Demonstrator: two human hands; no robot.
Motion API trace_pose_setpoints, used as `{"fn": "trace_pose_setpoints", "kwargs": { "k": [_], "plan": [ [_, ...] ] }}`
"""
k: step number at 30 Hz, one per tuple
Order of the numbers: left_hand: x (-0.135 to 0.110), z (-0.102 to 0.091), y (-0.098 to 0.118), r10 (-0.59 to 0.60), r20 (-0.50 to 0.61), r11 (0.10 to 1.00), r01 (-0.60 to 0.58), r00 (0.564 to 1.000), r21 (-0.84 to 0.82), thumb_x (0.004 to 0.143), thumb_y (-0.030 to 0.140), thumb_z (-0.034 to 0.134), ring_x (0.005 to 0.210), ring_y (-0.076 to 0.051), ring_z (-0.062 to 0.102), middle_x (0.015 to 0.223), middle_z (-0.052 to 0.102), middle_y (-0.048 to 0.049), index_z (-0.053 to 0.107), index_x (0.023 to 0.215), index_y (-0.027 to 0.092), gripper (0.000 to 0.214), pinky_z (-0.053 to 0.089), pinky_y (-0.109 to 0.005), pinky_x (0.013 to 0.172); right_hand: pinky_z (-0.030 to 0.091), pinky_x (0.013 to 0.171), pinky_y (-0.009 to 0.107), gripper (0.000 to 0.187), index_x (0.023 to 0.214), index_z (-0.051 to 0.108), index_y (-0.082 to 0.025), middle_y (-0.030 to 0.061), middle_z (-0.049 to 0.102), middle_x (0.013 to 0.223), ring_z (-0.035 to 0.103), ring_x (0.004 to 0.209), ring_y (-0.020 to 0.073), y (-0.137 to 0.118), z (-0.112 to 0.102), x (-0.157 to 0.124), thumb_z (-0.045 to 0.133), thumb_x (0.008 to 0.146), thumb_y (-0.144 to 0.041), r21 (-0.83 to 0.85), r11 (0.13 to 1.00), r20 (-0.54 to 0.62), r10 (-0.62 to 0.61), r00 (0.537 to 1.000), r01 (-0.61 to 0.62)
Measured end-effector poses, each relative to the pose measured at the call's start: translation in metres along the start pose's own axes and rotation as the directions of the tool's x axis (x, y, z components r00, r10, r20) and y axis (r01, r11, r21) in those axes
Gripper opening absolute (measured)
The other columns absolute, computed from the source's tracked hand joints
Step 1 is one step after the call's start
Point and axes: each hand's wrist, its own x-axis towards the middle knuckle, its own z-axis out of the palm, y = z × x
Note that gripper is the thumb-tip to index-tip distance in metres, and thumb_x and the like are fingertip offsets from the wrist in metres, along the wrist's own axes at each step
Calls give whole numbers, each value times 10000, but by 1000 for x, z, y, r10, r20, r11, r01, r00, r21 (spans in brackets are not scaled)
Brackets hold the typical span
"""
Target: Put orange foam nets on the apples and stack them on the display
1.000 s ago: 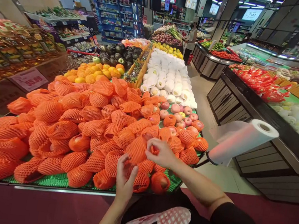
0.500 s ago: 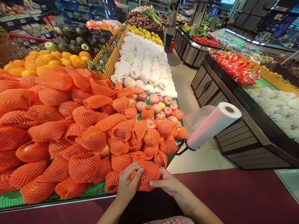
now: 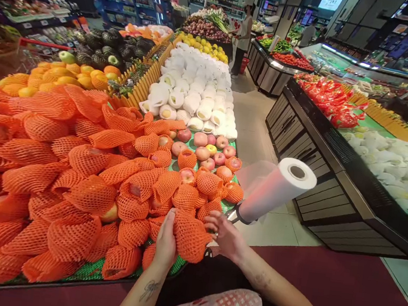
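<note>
In front of my body, a piece of fruit in an orange foam net (image 3: 190,236) rests in my left hand (image 3: 167,242), whose fingers close around its left side. The netting covers the fruit, so its kind is hidden. My right hand (image 3: 227,235) is at the net's right end, fingers loosely bent and apart; whether the fingertips touch the net I cannot tell. Just beyond both hands lie more fruits in orange foam nets (image 3: 133,233), piled on the display stand. Bare red apples (image 3: 200,139) sit further back on its green mat.
A roll of clear plastic bags (image 3: 277,191) stands on a holder at the stand's right edge. White-netted fruit (image 3: 196,88) lies behind the apples. Across the aisle is another produce stand (image 3: 326,177). A person (image 3: 243,34) stands at the back near the vegetables.
The netted fruit has turned and risen slightly, and now lies in my left hand. My right hand has let go its grip and spread its fingers. The view has shifted a little.
</note>
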Motion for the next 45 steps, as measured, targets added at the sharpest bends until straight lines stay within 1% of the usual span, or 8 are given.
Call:
{"fn": "trace_pose_setpoints", "kwargs": {
  "k": [6, 11, 17, 21, 25, 36, 41, 45],
  "plan": [
    [-12, 3, 17, -72, 165, 996, 64, 984, 56, 818, 683, 707, 1059, -284, 686, 1094, 720, -108, 679, 1082, 199, 552, 579, -385, 874, 427, 662, 248, 559, 1026, 655, -193, -6, 674, 874, 581, 700, 129, 4, -3, 13, 963, 600, -386, -242, 953, 175, 229, 957, -184],
    [-15, 5, 47, -107, 550, 979, 183, 828, -85, 639, 450, 940, 770, -194, 684, 903, 697, -30, 516, 1383, 234, 884, 547, -282, 697, 352, 615, 219, 396, 753, 560, -175, -41, 521, 699, 441, 614, 88, -18, -10, 18, 908, 667, -344, -81, 988, 219, 145, 965, -130],
    [-8, 13, 65, -97, 423, 967, 185, 901, -172, 770, 494, 834, 691, -176, 664, 878, 692, -32, 392, 1564, 248, 942, 568, -290, 670, 423, 746, 292, 548, 1127, 672, -174, -71, 466, 584, 431, 570, 120, -22, -31, 14, 791, 808, -603, -101, 964, 542, 260, 799, -245],
    [-8, 19, 69, -69, 473, 990, 119, 879, -78, 753, 497, 847, 1068, -273, 698, 1383, 621, -151, 257, 1642, 302, 1085, 593, -388, 912, 445, 958, 340, 640, 1173, 647, -236, 53, 668, 1123, 608, 1024, 194, -9, -27, 20, 851, 718, -637, -121, 973, 412, 230, 882, -197],
    [-9, 22, 64, -124, 572, 991, 134, 811, 26, 672, 493, 909, 795, -170, 683, 1575, 454, -164, 137, 1660, 394, 1258, 606, -329, 700, 479, 994, 421, 590, 1000, 659, -229, 83, 680, 1152, 596, 1149, 264, -9, -15, 29, 833, 663, -682, -131, 965, 334, 260, 906, -228],
    [-9, 33, 65, -124, 563, 982, 182, 817, -48, 681, 388, 865, 419, -17, 340, 937, 699, -24, 362, 1605, 298, 1056, 327, -182, 396, 517, 825, 469, 884, 1094, 678, -196, 157, 695, 1192, 615, 1123, 332, -9, -19, 30, 742, 530, -872, -96, 944, 327, 329, 886, -315],
    [-6, 35, 69, -116, 473, 980, 178, 873, -87, 727, 437, 774, 761, -220, 715, 1083, 744, -102, 443, 1565, 233, 924, 593, -353, 701, 468, 805, 476, 1053, 1106, 679, -190, 162, 700, 1144, 625, 1126, 330, -4, -18, 30, 393, 587, -1060, -135, 938, 238, 342, 909, -318],
    [4, 36, 55, -257, 468, 942, 327, 846, -74, 734, 421, 803, 971, -285, 743, 1085, 760, -100, 425, 1567, 236, 933, 591, -421, 874, 435, 983, 499, 872, 1050, 682, -195, 148, 693, 1166, 584, 1216, 320, -15, -19, 33, 641, 570, -922, -92, 984, 184, 165, 969, -150]
  ]
}}
